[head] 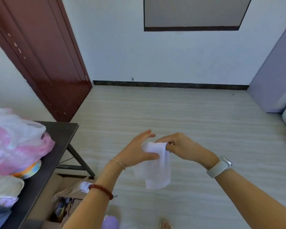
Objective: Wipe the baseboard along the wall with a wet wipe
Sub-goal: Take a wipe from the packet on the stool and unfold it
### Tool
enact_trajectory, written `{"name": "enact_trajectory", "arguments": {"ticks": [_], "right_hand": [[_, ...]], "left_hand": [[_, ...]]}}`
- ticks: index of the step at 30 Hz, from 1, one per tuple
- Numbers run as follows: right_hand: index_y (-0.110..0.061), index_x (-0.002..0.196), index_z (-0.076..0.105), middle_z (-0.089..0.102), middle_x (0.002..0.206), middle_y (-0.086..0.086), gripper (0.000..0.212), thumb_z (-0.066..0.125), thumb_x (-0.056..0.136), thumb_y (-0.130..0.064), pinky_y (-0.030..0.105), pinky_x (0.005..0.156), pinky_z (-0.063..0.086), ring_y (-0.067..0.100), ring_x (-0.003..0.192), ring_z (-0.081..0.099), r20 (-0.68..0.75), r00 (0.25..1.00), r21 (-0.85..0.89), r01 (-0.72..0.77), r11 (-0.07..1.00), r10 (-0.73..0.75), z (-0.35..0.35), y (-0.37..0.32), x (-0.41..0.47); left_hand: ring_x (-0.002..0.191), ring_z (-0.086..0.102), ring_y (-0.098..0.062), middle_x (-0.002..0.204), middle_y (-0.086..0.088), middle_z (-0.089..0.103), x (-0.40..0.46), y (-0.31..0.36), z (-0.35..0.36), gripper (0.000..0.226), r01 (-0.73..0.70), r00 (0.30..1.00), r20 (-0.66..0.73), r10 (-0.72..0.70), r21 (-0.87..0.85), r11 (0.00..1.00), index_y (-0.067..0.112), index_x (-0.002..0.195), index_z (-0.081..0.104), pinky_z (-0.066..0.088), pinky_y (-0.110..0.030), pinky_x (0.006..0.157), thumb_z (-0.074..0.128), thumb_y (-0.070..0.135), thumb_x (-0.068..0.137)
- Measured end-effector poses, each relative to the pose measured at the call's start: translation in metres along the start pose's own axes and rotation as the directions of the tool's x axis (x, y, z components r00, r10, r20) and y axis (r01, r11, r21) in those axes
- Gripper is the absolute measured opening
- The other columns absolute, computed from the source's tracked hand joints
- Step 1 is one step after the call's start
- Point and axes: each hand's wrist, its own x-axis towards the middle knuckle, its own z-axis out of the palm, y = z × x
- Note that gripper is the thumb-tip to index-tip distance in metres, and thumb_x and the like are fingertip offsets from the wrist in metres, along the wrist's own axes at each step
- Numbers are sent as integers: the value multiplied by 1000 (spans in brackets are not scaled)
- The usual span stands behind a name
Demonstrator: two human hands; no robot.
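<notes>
Both hands held the soft white wet wipe [155, 164], far from the dark baseboard strip [170, 84].
The right hand [177, 146] pinched its top; the left hand [139, 151] pinched it under straight fingers. It hung loose and could slip.

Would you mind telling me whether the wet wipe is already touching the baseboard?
No, the wet wipe hangs between both hands over the floor, well short of the dark baseboard.

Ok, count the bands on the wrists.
3. A thin gold bracelet and a red bead bracelet on the left forearm; a white watch on the right wrist. None looks hidden.
</notes>
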Motion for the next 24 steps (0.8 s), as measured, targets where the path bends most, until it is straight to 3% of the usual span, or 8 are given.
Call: {"name": "enact_trajectory", "arguments": {"ticks": [3, 5, 8, 10, 13, 18, 20, 24], "right_hand": [[-11, 91, 72, 70, 85, 15, 22, 51, 89, -2, 32, 70, 53, 5, 65, 57, -161, 984, 229, -33, 973, 71, -41, 22, 44], [-18, 109, 63, 67, 98, 8, 23, 49, 93, -10, 33, 87, 53, 9, 87, 63, -118, 983, 444, -72, 893, 138, -56, 40, 74], [-23, 139, 36, 57, 126, -2, 50, 51, 92, -31, 34, 106, 41, 14, 117, 54, 138, 977, 454, -211, 866, 165, -61, 65, 127], [-17, 133, 45, 62, 124, 2, 52, 58, 86, -36, 35, 104, 44, 15, 113, 59, 179, 970, 439, -230, 869, 167, -62, 74, 169], [-10, 113, 59, 61, 120, 6, 30, 61, 87, -24, 36, 101, 44, 19, 112, 57, 151, 977, 399, -200, 895, 151, -70, 87, 245], [-23, 134, 35, 56, 130, 1, 62, 67, 82, -20, 38, 104, 43, 16, 120, 54, 228, 969, 489, -201, 849, 98, -103, 95, 399], [-15, 125, 49, 65, 115, 8, 45, 66, 83, -19, 37, 95, 49, 19, 104, 62, 271, 957, 396, -211, 894, 106, -118, 84, 461], [-2, 101, 63, 68, 102, 19, 33, 54, 91, -32, 47, 83, 52, 33, 92, 65, 134, 976, 304, -204, 931, 170, -142, 72, 576]], "left_hand": [[89, 59, -12, 94, 10, 62, 61, -1, -17, 45, 104, 993, -51, -111, -124, 987, 22, 93, 63, 42, -12, 66, 66, 54, 63], [77, 59, -8, 82, 13, 62, 88, -11, -26, 38, 138, 974, -141, -175, -236, 962, 30, 83, 60, 44, -14, 62, 58, 59, 58], [67, 60, 6, 82, 16, 63, 129, -21, -43, 11, 121, 961, -188, -204, -380, 917, 36, 83, 59, 45, -8, 57, 64, 39, 75], [67, 61, 3, 81, 15, 64, 161, -31, -61, 8, 135, 941, -222, -255, -445, 885, 34, 83, 60, 46, -9, 55, 68, 31, 82], [63, 62, -2, 76, 8, 66, 217, -56, -101, 8, 184, 900, -241, -364, -546, 817, 25, 80, 63, 49, -13, 52, 62, 25, 88], [53, 61, 3, 61, 10, 66, 311, -100, -198, 14, 182, 915, -217, -340, -530, 828, 22, 73, 64, 46, -13, 48, 63, 22, 87], [52, 60, 3, 58, 11, 64, 350, -118, -242, 15, 166, 905, -268, -331, -493, 854, 22, 70, 62, 44, -12, 47, 68, 20, 84], [73, 54, -12, 81, 4, 61, 431, -163, -316, 15, 104, 721, -669, -181, -154, 983, 17, 90, 61, 41, -22, 65, 70, 27, 81]]}}
